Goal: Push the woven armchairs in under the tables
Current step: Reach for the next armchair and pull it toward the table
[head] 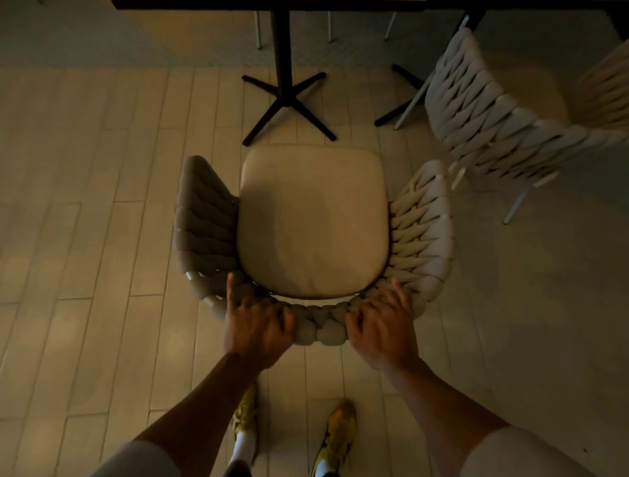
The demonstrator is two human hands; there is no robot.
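Armchair point(313, 221) back held by left hand point(258, 327), right hand point(381, 327), tabletop point(340, 3) cropped

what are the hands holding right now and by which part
Both hands grip the woven armchair by the top rim of its backrest: the left hand left of the middle, the right hand right of it.

We see a plank floor point(102, 238): pale boards running away from us w/ staggered joints, dim & warm yellow on the left. At right sits a greyer stretch point(561, 289), smoother, no joints visible. Across the top a grey band point(153, 44) w/ fine dotted texture meets the planks in a straight edge; floor or wall, can't tell. Thin white legs point(258, 30) stand at the back. Light is low overall.
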